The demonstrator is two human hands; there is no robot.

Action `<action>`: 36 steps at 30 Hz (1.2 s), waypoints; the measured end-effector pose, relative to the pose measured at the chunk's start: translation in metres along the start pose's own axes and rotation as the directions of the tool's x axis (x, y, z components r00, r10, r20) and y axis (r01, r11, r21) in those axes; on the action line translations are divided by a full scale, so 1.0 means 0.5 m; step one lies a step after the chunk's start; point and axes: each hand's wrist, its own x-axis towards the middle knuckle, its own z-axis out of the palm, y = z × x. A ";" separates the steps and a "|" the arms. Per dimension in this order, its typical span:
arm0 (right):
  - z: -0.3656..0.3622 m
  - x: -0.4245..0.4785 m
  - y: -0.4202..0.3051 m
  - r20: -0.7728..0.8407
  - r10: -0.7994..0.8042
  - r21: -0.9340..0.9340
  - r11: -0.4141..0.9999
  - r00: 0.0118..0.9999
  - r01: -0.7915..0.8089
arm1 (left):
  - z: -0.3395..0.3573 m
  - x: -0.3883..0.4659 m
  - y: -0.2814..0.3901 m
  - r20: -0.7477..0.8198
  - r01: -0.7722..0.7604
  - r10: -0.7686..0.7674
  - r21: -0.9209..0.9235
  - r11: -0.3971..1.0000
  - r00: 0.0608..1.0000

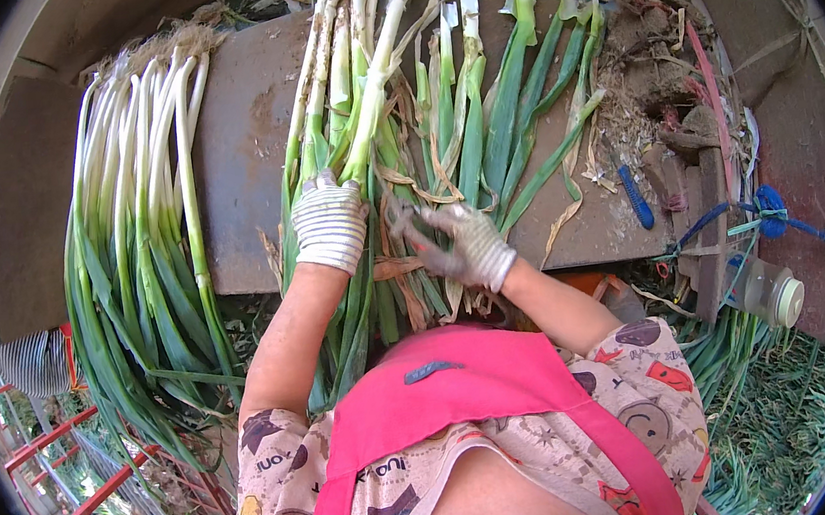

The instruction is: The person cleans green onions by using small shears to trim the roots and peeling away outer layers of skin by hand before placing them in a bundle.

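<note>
My left hand (330, 225), in a striped knit glove, is closed around the green part of large green onions (372, 107) in the middle of the bench. Their roots point away from me and their leaves hang towards my apron. My right hand (465, 244), in a soiled glove, is bent beside the same bunch, close to dry brown leaves (416, 185). Its fingertips are blurred, so any hold is unclear. To the right lie loose green leaves (508, 123) with pale cut or torn ends. A row of cleaned-looking green onions (139, 165) lies at the left.
The metal-topped bench (239, 147) has upright boards at the left (37, 199) and right (780, 136). A blue-handled knife (634, 196) lies near the right edge. A plastic jar (771, 293) hangs by blue cord (771, 208). Leaf waste (789, 399) covers the floor. Another person's striped clothing (31, 358) shows far left.
</note>
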 end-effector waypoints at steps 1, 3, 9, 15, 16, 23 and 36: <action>0.003 0.029 0.012 -0.083 -0.013 0.010 1.000 0.996 0.014 | 0.004 0.012 0.001 0.030 0.008 -0.007 -0.017 1.000 1.000; -0.010 0.109 0.047 -0.056 0.077 -0.058 0.995 0.995 -0.081 | 0.009 0.036 0.002 0.089 0.028 -0.023 -0.048 0.998 0.996; -0.095 0.412 0.176 -0.045 0.390 0.277 0.890 0.920 -0.364 | -0.010 0.079 0.015 0.171 0.143 -0.109 -0.201 0.969 0.979; -0.051 0.296 0.131 0.007 0.321 0.449 0.845 0.947 -0.290 | -0.042 0.083 -0.040 0.354 0.334 -0.184 -0.431 0.838 0.917; -0.073 0.239 0.061 0.044 0.305 0.434 0.852 0.951 -0.293 | -0.028 0.070 -0.068 0.332 0.352 -0.191 -0.539 0.766 0.924; -0.103 0.137 0.057 -0.114 0.117 0.028 0.993 0.987 -0.114 | -0.114 -0.093 -0.136 0.418 0.418 -0.080 -0.839 0.349 0.905; -0.266 0.724 0.169 -0.402 0.294 0.078 0.955 0.867 -0.287 | -0.201 -0.426 -0.189 0.602 0.586 -0.128 -0.798 -0.143 0.789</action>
